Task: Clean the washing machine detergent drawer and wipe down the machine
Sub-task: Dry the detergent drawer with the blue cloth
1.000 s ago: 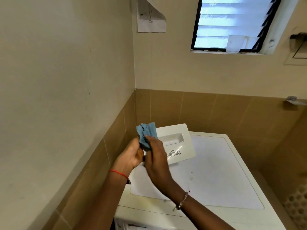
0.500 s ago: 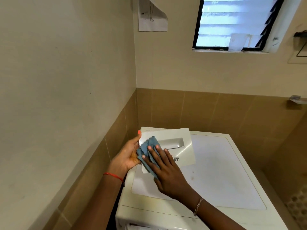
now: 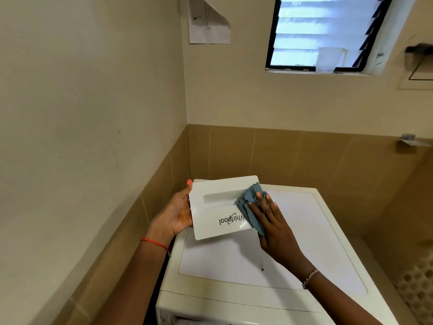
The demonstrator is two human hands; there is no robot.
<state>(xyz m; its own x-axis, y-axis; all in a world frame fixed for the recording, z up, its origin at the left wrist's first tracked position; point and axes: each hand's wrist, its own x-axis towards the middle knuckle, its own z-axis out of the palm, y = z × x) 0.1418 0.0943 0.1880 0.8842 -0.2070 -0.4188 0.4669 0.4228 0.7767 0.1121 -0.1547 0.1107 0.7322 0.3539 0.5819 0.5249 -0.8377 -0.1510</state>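
Observation:
The white detergent drawer [image 3: 218, 207] is held up over the washing machine [image 3: 293, 242], its front panel facing me with the upside-down logo. My left hand [image 3: 178, 212] grips its left edge, thumb over the top corner. My right hand [image 3: 269, 221] presses a blue cloth [image 3: 249, 202] flat against the panel's right end with straight fingers. The drawer's body behind the panel is hidden.
The machine stands in a corner, with the tiled wall [image 3: 117, 231] close on its left and behind it. A louvred window [image 3: 323, 31] with a plastic cup [image 3: 328, 59] on its sill is above. A paper sheet [image 3: 208, 22] hangs on the wall.
My right hand has slid the cloth from the panel's left end across to its right end. My left hand has kept its hold, with the panel now turned more squarely toward me.

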